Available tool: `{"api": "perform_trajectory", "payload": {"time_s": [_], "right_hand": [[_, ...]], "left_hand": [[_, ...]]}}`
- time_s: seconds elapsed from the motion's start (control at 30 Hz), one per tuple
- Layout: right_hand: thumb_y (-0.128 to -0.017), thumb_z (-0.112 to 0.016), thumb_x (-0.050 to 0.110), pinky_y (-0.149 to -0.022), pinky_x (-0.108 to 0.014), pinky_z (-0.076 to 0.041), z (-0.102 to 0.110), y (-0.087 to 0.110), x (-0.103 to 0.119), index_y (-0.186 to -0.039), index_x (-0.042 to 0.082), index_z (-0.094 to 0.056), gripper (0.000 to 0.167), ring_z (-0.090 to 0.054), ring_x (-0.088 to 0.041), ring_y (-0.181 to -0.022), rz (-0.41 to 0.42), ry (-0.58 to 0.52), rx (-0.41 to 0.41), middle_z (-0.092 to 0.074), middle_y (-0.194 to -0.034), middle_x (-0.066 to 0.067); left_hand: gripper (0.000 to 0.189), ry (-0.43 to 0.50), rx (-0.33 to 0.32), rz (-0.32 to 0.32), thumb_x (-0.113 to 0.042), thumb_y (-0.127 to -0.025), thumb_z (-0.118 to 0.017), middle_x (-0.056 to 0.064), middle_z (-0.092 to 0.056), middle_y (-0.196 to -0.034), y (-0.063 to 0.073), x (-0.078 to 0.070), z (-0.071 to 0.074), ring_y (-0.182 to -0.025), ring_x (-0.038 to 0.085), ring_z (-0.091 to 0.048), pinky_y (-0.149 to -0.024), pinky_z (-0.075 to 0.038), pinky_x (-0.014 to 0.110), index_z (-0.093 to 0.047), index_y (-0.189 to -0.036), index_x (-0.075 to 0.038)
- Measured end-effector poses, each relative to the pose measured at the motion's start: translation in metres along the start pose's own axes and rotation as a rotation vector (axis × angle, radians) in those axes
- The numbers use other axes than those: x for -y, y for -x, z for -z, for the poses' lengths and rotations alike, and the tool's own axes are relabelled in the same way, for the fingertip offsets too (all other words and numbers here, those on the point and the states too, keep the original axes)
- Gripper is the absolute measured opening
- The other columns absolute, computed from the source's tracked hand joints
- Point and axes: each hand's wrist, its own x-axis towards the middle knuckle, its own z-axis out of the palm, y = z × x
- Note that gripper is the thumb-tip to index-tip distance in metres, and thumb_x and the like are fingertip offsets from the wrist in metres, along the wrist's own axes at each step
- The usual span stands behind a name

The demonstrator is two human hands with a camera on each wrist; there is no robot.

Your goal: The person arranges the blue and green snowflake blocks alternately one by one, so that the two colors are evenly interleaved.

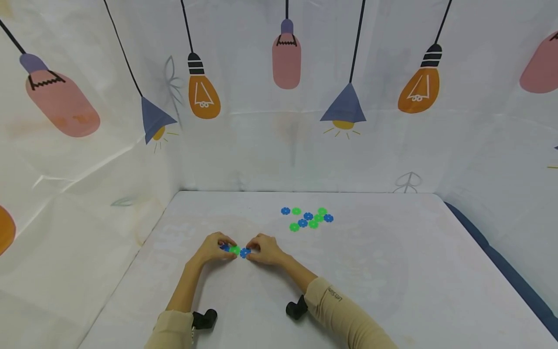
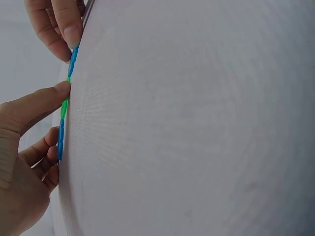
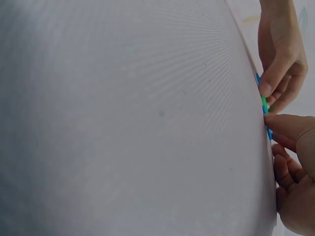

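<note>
1. On the white tabletop (image 1: 370, 291), toward the near side and left of its middle, three small flower-edged discs lie in a short row.
2. Of these, the left blue disc (image 1: 224, 247) sits beside the green disc (image 1: 235, 250), partly hidden by fingers; the right blue disc (image 1: 244, 253) meets the green one's other side. I cannot tell whether they interlock.
3. Over the row's left part, the person's left hand (image 1: 212, 247) pinches the green disc between thumb and finger.
4. Across from it, the right hand (image 1: 268, 250) pinches the right blue disc, its remaining fingers curled in.
5. Farther back, to the right, lies a loose cluster (image 1: 308, 216) of blue and green discs.
6. Both forearms wear tan sleeves (image 1: 348, 317).
</note>
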Motion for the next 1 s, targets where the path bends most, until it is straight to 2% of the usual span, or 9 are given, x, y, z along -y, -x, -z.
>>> {"api": "perform_trajectory", "payload": {"time_s": [0.37, 0.53, 0.67, 0.83, 1.0], "right_hand": [[-0.083, -0.071, 0.023, -0.076, -0.027, -0.034, -0.001, 0.001, 0.001, -0.102, 0.009, -0.07, 0.025, -0.051, -0.01, -0.083, 0.001, 0.003, -0.003, -0.061, -0.094, -0.001], [-0.083, -0.07, 0.025, -0.078, -0.027, -0.036, 0.0, 0.001, 0.001, -0.105, 0.01, -0.07, 0.027, -0.052, -0.009, -0.086, -0.007, 0.011, 0.005, -0.061, -0.095, 0.0], [-0.083, -0.07, 0.021, -0.077, -0.024, -0.041, 0.005, 0.001, 0.002, -0.108, 0.007, -0.069, 0.028, -0.054, -0.01, -0.086, -0.013, -0.04, 0.015, -0.062, -0.096, -0.002], [-0.084, -0.069, 0.013, -0.072, -0.02, -0.044, 0.015, -0.002, -0.001, -0.109, 0.001, -0.067, 0.027, -0.053, -0.011, -0.082, -0.021, -0.154, 0.012, -0.062, -0.095, -0.005], [-0.084, -0.069, 0.014, -0.07, -0.022, -0.045, 0.03, -0.007, -0.014, -0.109, -0.001, -0.066, 0.029, -0.055, -0.015, -0.083, -0.032, -0.163, -0.032, -0.063, -0.096, -0.01]], "left_hand": [[0.031, -0.011, 0.0, -0.007, -0.023, -0.065, -0.083, 0.004, -0.059, -0.088, 0.0, 0.002, -0.001, -0.084, 0.021, -0.052, -0.075, -0.044, 0.039, -0.074, -0.09, -0.007], [0.03, 0.002, -0.009, -0.041, -0.021, -0.065, -0.083, 0.004, -0.06, -0.087, 0.0, 0.002, -0.001, -0.083, 0.02, -0.052, -0.073, -0.043, 0.037, -0.074, -0.089, -0.006], [0.029, 0.019, -0.013, -0.065, -0.019, -0.064, -0.083, 0.005, -0.06, -0.086, 0.001, 0.001, -0.001, -0.082, 0.019, -0.052, -0.072, -0.043, 0.036, -0.074, -0.088, -0.005], [0.029, 0.011, -0.013, -0.05, -0.02, -0.064, -0.083, 0.004, -0.06, -0.085, 0.001, 0.001, -0.001, -0.082, 0.019, -0.052, -0.072, -0.043, 0.036, -0.074, -0.088, -0.006], [0.03, -0.001, -0.013, -0.031, -0.021, -0.064, -0.084, 0.004, -0.06, -0.085, 0.001, 0.0, -0.001, -0.082, 0.02, -0.052, -0.073, -0.043, 0.037, -0.074, -0.088, -0.007]]}}
